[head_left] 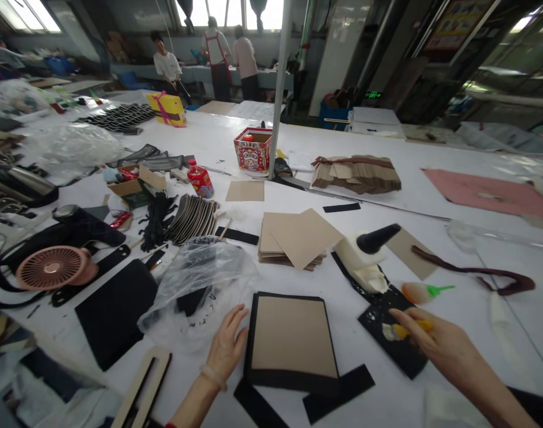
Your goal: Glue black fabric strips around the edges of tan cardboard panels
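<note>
My right hand (436, 339) grips a brush (400, 330) by its yellow handle, its whitish bristles at a glue-spotted black sheet (373, 324). At the left edge of a stack of black panels, my left hand (229, 342) rests with its fingers stretched out, holding nothing. A beige board (293, 336) lies flat on the topmost black panel (293, 383), leaving a dark border around it. Beyond the brush, a white container (358, 258) with a black nozzle lies tilted, thick cream-coloured glue (376, 279) at its near end. Black strips (343, 392) lie by the stack's front edge.
Beige boards (293, 235) are piled behind the panels. A clear plastic bag (200, 285), a black panel (120, 309) and a pink fan (55, 267) are to the left. An orange bottle with a green tip (418, 292) lies right. A pole (280, 89) rises farther back.
</note>
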Demonstrator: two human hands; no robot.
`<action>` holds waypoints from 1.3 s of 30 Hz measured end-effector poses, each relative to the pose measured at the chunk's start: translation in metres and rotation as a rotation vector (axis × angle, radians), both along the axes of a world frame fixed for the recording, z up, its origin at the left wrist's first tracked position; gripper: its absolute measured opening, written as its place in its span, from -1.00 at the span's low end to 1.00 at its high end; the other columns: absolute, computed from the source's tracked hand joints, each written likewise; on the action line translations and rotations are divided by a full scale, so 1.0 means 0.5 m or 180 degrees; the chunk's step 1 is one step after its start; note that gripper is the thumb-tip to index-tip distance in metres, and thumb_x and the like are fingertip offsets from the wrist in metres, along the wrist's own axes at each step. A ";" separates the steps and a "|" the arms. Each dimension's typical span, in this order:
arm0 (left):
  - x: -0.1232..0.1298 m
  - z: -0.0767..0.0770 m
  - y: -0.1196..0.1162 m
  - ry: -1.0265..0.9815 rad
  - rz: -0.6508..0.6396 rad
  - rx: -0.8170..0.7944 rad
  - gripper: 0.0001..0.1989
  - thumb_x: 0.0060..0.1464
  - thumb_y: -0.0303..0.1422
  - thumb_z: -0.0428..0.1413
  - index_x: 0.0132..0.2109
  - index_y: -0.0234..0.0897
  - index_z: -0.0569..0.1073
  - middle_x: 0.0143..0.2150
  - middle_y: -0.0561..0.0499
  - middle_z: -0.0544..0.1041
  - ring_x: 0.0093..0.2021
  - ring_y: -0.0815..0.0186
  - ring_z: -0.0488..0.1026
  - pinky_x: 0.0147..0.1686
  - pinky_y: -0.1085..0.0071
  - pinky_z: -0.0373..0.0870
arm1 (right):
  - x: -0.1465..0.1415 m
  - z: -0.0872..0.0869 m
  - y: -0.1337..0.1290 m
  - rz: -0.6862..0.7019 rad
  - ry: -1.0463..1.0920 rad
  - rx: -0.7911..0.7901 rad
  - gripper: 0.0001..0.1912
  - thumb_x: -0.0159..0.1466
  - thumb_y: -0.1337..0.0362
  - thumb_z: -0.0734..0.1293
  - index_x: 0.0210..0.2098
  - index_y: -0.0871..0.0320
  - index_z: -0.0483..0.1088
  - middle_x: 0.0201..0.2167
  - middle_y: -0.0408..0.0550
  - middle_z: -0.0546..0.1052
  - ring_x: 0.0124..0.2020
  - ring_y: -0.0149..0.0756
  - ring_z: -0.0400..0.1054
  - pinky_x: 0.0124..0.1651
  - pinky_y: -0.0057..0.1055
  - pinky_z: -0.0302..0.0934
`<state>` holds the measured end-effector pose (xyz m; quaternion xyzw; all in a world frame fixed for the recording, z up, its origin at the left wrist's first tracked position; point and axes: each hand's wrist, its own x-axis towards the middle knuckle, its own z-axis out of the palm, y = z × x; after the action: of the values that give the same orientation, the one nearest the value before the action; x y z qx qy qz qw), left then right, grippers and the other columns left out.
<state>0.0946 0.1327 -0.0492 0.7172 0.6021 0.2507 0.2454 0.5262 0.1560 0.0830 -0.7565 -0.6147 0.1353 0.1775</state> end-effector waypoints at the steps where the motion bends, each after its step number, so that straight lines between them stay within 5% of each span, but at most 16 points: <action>1: 0.003 0.004 -0.005 0.0068 -0.0089 0.0014 -0.65 0.17 -0.42 -0.08 0.10 -0.23 0.33 0.16 -0.13 0.37 0.18 0.24 0.30 0.15 0.20 0.33 | -0.001 0.002 -0.007 -0.0081 0.0244 -0.0277 -0.55 0.11 -0.18 0.23 -0.44 0.05 0.48 -0.66 -0.14 0.49 -0.67 -0.28 0.35 -0.58 -0.41 0.22; 5: 0.063 0.022 -0.022 0.0403 -0.0672 0.0015 -0.60 0.11 -0.51 -0.07 0.10 -0.24 0.32 0.19 -0.14 0.34 0.20 0.19 0.26 0.16 0.15 0.31 | -0.028 0.016 -0.028 -0.0434 0.1213 -0.0950 -0.55 0.06 -0.13 0.31 -0.28 0.11 0.46 -0.51 -0.09 0.55 -0.44 -0.19 0.44 -0.40 -0.38 0.29; 12: 0.173 0.002 -0.044 0.0774 -0.1513 0.0042 -0.45 -0.01 -0.49 0.06 0.16 -0.12 0.25 0.27 0.00 0.26 0.27 0.09 0.15 0.23 0.07 0.21 | -0.065 0.010 -0.045 -0.0558 0.1775 -0.0615 -0.58 0.09 -0.05 0.33 -0.23 0.15 0.50 -0.56 -0.10 0.50 -0.41 -0.17 0.42 -0.34 -0.37 0.30; 15: 0.177 -0.041 -0.043 0.0872 -0.1536 0.0410 -0.49 0.06 -0.28 0.09 0.18 -0.10 0.23 0.26 0.02 0.28 0.25 0.09 0.20 0.20 0.11 0.24 | -0.105 -0.022 -0.037 -0.0082 0.1886 -0.0311 -0.65 0.08 -0.02 0.36 -0.32 0.12 0.53 -0.46 -0.07 0.53 -0.42 -0.21 0.42 -0.36 -0.40 0.32; 20: 0.163 -0.103 -0.030 0.1111 -0.1492 0.1537 -0.49 0.08 -0.06 0.05 0.13 -0.17 0.31 0.20 0.01 0.37 0.16 0.15 0.31 0.09 0.27 0.33 | -0.227 -0.065 0.008 0.1173 0.2011 -0.0178 -0.80 0.21 0.12 0.31 -0.30 0.07 0.51 -0.29 -0.04 0.53 -0.21 -0.22 0.42 -0.12 -0.42 0.29; 29: 0.161 -0.120 -0.019 0.1269 -0.1313 0.2381 -0.52 0.12 0.00 -0.03 0.07 -0.16 0.37 0.07 0.01 0.48 0.10 0.23 0.34 -0.01 0.36 0.38 | -0.399 -0.071 0.090 0.2299 0.1790 -0.0509 -0.83 0.22 0.45 0.21 -0.31 0.14 0.42 -0.29 -0.07 0.45 -0.25 -0.33 0.37 -0.17 -0.45 0.22; 34: 0.163 -0.113 -0.021 0.1230 -0.1096 0.2495 -0.74 0.18 -0.26 -0.02 -0.01 -0.09 0.42 0.05 0.10 0.49 0.08 0.28 0.37 0.01 0.38 0.38 | -0.370 -0.092 0.099 0.2331 0.1298 -0.0640 -0.81 0.19 0.47 0.18 -0.34 0.15 0.40 -0.32 -0.07 0.44 -0.26 -0.31 0.36 -0.18 -0.42 0.21; 39: 0.176 -0.127 -0.018 0.0923 -0.0831 0.2677 -0.80 0.18 -0.32 -0.01 -0.09 -0.09 0.45 -0.01 0.11 0.52 0.05 0.31 0.40 0.04 0.38 0.36 | -0.242 -0.090 0.087 0.2173 0.0784 -0.0793 -0.81 0.24 0.36 0.17 -0.42 0.11 0.37 -0.38 -0.08 0.45 -0.31 -0.28 0.38 -0.22 -0.39 0.24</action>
<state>0.1829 0.1238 -0.1128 0.8519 0.3809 0.3373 -0.1239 0.4053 0.1994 0.0381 -0.5021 -0.7842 0.3502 0.1015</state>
